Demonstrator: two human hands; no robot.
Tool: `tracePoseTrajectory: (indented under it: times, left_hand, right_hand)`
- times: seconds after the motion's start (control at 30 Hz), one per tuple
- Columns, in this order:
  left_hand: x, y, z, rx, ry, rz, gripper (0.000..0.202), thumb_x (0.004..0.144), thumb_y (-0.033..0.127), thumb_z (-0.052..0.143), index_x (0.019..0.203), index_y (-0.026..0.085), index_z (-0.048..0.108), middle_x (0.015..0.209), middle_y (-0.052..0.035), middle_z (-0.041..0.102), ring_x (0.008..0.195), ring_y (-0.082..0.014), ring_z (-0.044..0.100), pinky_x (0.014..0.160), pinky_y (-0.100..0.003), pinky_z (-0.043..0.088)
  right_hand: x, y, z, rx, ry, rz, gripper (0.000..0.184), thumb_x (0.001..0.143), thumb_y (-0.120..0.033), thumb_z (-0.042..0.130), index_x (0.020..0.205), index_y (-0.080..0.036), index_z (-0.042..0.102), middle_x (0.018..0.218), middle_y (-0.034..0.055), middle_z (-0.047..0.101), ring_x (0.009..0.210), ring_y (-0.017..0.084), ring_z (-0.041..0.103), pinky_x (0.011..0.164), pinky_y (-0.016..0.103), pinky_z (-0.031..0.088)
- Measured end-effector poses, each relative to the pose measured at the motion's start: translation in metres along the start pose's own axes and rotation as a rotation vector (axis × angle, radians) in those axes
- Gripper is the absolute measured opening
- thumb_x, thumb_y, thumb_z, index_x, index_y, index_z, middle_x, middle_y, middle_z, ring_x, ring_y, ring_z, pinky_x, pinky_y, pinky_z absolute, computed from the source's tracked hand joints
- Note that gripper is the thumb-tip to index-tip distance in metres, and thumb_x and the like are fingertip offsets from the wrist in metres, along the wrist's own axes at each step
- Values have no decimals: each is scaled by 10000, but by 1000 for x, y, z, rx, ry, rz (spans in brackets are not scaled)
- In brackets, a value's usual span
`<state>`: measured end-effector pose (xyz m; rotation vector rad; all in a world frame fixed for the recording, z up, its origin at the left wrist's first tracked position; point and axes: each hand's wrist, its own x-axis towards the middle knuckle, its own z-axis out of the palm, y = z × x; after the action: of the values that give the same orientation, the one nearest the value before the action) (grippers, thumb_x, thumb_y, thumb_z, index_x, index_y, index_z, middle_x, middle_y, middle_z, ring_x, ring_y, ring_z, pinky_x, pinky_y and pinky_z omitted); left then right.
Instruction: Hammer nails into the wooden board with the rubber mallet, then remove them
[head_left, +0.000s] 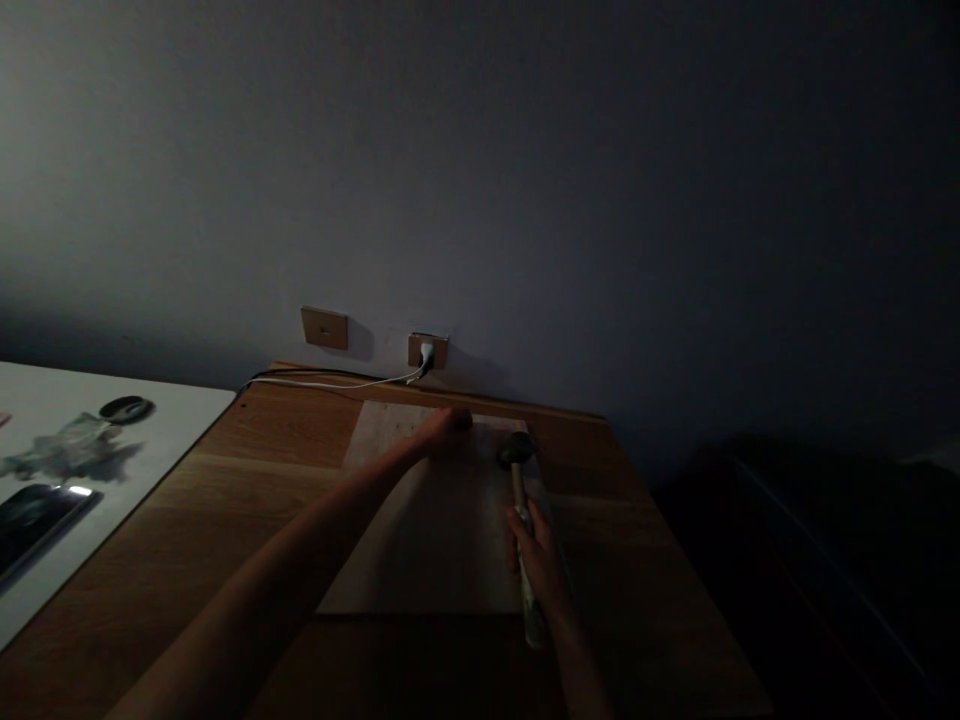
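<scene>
A hammer [517,482] is gripped in the right hand [538,560]. The fingers are closed around the middle of the handle, and the butt end shows behind the wrist. The dark head is pointed away from the body and is lowered close to the far right corner of a pale wooden board [435,530]. Whether the head touches the wood cannot be told in the dim light. A hold this far down the handle is judged to give reach and swing while the head can still be guided.

The left hand [446,428] is stretched forward and laid on the far edge of the board, just left of the hammer head. Its fingers appear curled inward. Whether something small is pinched between them cannot be made out. The hand is probably set there to steady the board or something on it, with the knuckles kept just clear of the head.

The board lies flat under both hands on a brown wooden table [247,470]. Beyond the left hand, a white plug [427,352] is seated in a wall socket, and its cable [337,383] is trailed leftward along the table's back edge. Well to the left of the left forearm, a white surface [180,410] is seen with a dark glossy device [37,515] lying on it.
</scene>
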<state>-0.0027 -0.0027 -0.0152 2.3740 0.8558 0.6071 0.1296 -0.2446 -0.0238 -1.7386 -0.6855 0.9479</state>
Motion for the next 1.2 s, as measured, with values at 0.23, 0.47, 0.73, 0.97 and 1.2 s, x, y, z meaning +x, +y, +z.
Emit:
tracePoseTrajectory:
  times: [0.23, 0.47, 0.73, 0.97, 1.2]
  left_hand:
    - [-9, -3, 15, -77, 78, -33, 230, 773, 134, 566, 936, 145, 728, 875, -46, 741, 785, -166, 653, 765, -257, 506]
    - [-11, -1, 19, -77, 76, -1, 250, 759, 120, 582, 960, 163, 724, 953, -66, 729, 845, -182, 652, 819, -273, 507]
    - [-13, -1, 20, -85, 79, -34, 247, 783, 128, 569, 983, 154, 712, 911, -60, 743, 813, -177, 666, 780, -263, 513]
    - [-15, -6, 20, -119, 63, -40, 421, 765, 101, 575, 1171, 176, 661, 987, -52, 767, 892, -177, 695, 821, -262, 527]
    - [-16, -1, 16, -105, 78, -54, 397, 759, 117, 589, 1141, 177, 680, 987, -57, 750, 889, -179, 679, 841, -269, 525]
  right_hand:
    - [-2, -3, -1, -9, -32, -47, 666, 695, -741, 630, 1078, -202, 550, 460, -129, 396, 342, 93, 361, 311, 194, 288]
    - [-3, -6, -1, -37, -26, -27, 660, 704, -724, 626, 1098, -200, 549, 477, -129, 406, 348, 92, 364, 316, 197, 309]
    - [-3, -5, -1, -49, -39, -59, 640, 699, -742, 634, 1053, -214, 568, 451, -129, 400, 330, 91, 365, 315, 197, 293]
    - [-3, -5, -3, -65, -29, -41, 630, 673, -750, 671, 1001, -224, 560, 459, -122, 429, 329, 93, 389, 314, 195, 296]
    - [-6, -10, -1, -72, -23, -28, 670, 657, -762, 666, 1031, -217, 558, 468, -127, 430, 328, 93, 385, 311, 201, 319]
